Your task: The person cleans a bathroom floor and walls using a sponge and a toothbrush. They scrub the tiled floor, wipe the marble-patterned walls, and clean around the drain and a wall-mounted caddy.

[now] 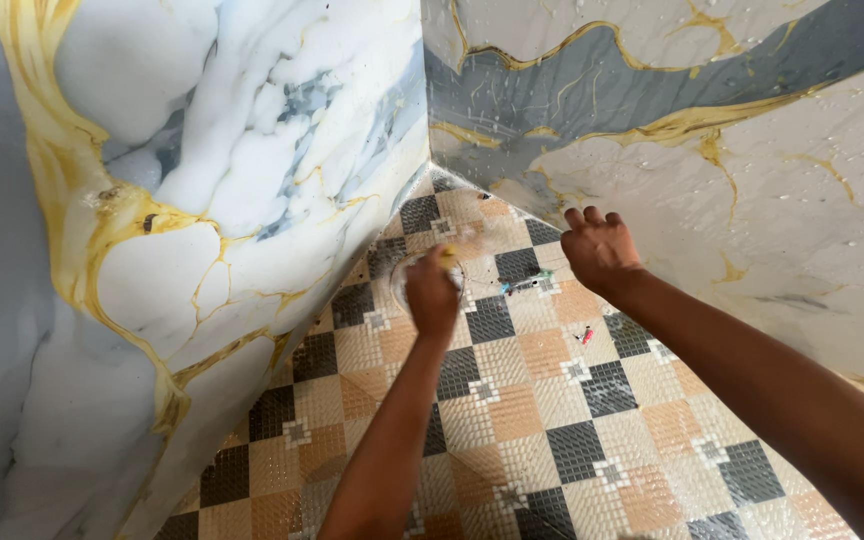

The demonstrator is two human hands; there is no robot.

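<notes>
- In the tiled corner, at 12 o'clock: left hand [433, 295] closed around a small yellow object [448, 253] beside a clear round dish [404, 275] on the checkered floor [512, 420].
- Right hand [600, 250] loosely curled, empty, near the wet marble wall [752, 200].
- Small tool [530, 282] at 1 o'clock of the left hand.
- Risk: wet tiles; grip or footing may slip.

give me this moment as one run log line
scene: tiled corner, marble-look walls | left hand: closed on yellow item, over clear round object | right hand: curled, empty, raised by wall | floor: checkered, small debris
</notes>
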